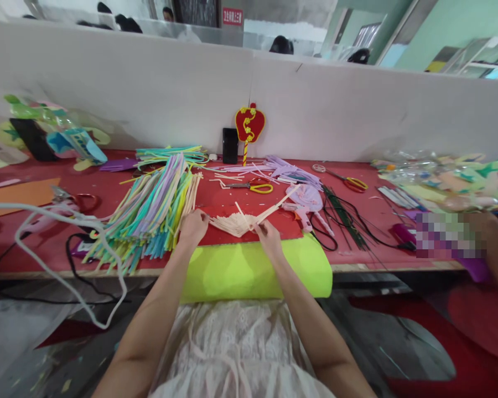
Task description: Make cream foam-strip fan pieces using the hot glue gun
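A cream fan-shaped piece built from rows of pipe cleaners (pixel 234 224) lies on the red board in front of me. My left hand (pixel 194 225) pinches at its left tip. At its right side, the fingers of my right hand (pixel 268 236) are closed on a loose cream pipe cleaner (pixel 279 204), which slants up and to the right. Another short cream end sticks up from the middle of the piece. Just left of my left hand is a thick bundle of coloured pipe cleaners (pixel 157 202). A bright yellow-green sheet (pixel 236 273) hangs over the table edge below my hands.
Yellow-handled scissors (pixel 260 188) lie beyond the piece. A pink glue gun (pixel 302 214) with a black cord is to the right, near green stems (pixel 344 215). A red fan ornament (pixel 249 124) stands beside a black phone (pixel 229 146). Another person's arm (pixel 496 243) shows at far right.
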Action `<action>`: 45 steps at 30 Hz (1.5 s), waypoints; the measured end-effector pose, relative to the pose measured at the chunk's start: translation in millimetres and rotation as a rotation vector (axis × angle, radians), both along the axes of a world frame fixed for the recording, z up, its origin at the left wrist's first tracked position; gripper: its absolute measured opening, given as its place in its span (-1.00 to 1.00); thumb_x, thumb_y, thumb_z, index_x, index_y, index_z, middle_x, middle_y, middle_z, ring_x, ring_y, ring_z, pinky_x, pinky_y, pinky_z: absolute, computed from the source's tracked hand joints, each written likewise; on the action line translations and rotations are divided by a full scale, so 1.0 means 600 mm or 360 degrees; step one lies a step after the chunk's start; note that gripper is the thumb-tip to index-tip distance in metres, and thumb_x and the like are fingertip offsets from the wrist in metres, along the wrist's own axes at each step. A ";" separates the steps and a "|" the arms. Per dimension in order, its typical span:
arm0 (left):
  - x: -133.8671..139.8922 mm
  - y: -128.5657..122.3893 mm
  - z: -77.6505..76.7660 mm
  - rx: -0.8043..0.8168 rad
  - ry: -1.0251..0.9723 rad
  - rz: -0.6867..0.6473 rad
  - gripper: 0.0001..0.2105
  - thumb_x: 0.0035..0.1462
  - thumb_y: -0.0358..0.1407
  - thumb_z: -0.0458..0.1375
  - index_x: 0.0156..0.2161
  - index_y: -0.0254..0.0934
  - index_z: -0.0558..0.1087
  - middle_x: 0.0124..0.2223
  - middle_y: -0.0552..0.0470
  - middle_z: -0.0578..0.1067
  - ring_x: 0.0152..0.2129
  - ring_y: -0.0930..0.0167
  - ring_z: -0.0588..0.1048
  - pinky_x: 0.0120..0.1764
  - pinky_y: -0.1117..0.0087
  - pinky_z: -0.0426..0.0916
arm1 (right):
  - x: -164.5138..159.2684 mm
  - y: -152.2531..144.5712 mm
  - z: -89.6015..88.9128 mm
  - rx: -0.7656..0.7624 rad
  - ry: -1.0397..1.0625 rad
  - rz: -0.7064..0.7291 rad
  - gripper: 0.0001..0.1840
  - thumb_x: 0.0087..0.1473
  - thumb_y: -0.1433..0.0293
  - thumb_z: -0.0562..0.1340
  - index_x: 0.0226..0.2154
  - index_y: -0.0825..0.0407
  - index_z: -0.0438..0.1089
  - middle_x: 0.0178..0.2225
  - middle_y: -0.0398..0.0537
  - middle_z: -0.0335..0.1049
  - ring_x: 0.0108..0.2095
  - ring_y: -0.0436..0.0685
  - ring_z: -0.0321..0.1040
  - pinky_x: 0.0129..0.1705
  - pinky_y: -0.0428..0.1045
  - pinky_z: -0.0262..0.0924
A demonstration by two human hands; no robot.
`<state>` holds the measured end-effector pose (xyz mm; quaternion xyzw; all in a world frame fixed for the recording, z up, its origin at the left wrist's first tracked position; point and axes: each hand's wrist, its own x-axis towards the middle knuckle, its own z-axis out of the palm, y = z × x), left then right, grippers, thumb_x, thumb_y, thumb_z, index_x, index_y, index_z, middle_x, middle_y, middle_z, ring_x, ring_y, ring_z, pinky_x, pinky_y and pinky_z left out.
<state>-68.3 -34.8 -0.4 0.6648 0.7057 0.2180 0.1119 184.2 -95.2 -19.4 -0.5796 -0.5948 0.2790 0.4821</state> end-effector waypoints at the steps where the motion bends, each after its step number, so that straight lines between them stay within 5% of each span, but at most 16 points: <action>1: -0.002 0.002 -0.002 -0.0020 -0.0085 0.0009 -0.78 0.15 -0.22 0.05 -0.22 -0.30 0.47 -0.22 -0.17 0.55 -0.22 0.23 0.51 -0.12 0.28 0.33 | 0.000 0.000 0.000 0.0000 0.0000 0.0003 -0.64 0.09 0.06 0.12 -0.39 0.01 0.35 -0.39 -0.05 0.48 -0.35 0.13 0.39 -0.22 0.00 0.22; 5: 0.000 0.003 -0.005 -0.0065 -0.0605 0.0028 -0.80 0.09 -0.24 0.12 -0.20 -0.29 0.42 -0.33 -0.08 0.55 -0.33 0.27 0.54 -0.21 0.28 0.38 | -0.001 -0.001 0.001 0.0004 0.0005 -0.0003 -0.65 0.09 0.06 0.11 -0.38 0.00 0.35 -0.35 -0.04 0.49 -0.33 0.13 0.40 -0.22 0.00 0.22; 10: 0.024 -0.003 0.002 -0.0203 -0.1773 0.0158 -0.71 0.08 -0.39 0.13 -0.06 -0.29 0.32 -0.41 0.03 0.53 -0.48 0.38 0.55 -0.28 0.28 0.45 | -0.001 -0.001 0.002 -0.0041 0.0017 -0.0017 -0.65 0.09 0.07 0.11 -0.41 0.00 0.34 -0.36 -0.05 0.48 -0.33 0.13 0.39 -0.23 -0.02 0.20; 14: 0.045 -0.020 -0.005 -0.0251 -0.2225 -0.0013 -0.79 -0.01 -0.33 0.24 -0.23 -0.34 0.42 -0.30 -0.04 0.56 -0.38 0.38 0.56 -0.16 0.26 0.46 | -0.001 -0.001 0.000 -0.0044 0.0076 -0.0011 -0.67 0.08 0.08 0.12 -0.39 0.01 0.33 -0.36 -0.05 0.49 -0.32 0.14 0.40 -0.22 -0.01 0.21; 20: 0.073 -0.046 -0.020 -0.0206 -0.2287 -0.0145 -0.68 -0.23 -0.24 0.38 -0.30 -0.34 0.53 -0.22 -0.09 0.59 -0.16 0.23 0.53 0.00 0.16 0.38 | 0.001 0.004 -0.006 -0.0003 0.0148 -0.0037 -0.68 0.07 0.09 0.13 -0.38 -0.01 0.34 -0.35 -0.06 0.48 -0.30 0.14 0.40 -0.17 0.02 0.24; 31: 0.080 -0.067 -0.001 -0.0303 -0.2433 -0.0091 -0.67 -0.19 -0.32 0.36 -0.23 -0.35 0.50 -0.15 -0.12 0.56 -0.22 0.24 0.55 -0.09 0.10 0.47 | 0.010 0.001 -0.002 0.0001 0.0633 -0.0012 -0.64 0.01 0.04 0.19 -0.36 0.00 0.34 -0.34 -0.07 0.44 -0.31 0.11 0.41 -0.26 0.02 0.36; 36: 0.060 -0.054 0.018 -0.0115 -0.2480 -0.0076 -0.65 -0.22 -0.28 0.37 -0.24 -0.33 0.49 -0.14 -0.09 0.56 -0.19 0.26 0.54 -0.08 0.14 0.46 | 0.001 -0.008 0.019 -0.0103 0.0904 0.0169 -0.64 -0.05 0.05 0.27 -0.39 0.00 0.32 -0.42 -0.14 0.43 -0.42 0.06 0.44 -0.34 -0.01 0.38; 45: 0.075 -0.040 0.046 0.0079 -0.2550 -0.0134 -0.66 -0.22 -0.24 0.36 -0.27 -0.28 0.46 -0.14 -0.04 0.56 -0.16 0.28 0.53 -0.09 0.21 0.45 | -0.030 -0.013 0.042 -0.0233 0.0788 0.0505 -0.67 -0.05 0.08 0.29 -0.44 0.02 0.37 -0.51 -0.12 0.45 -0.47 0.06 0.44 -0.43 -0.05 0.36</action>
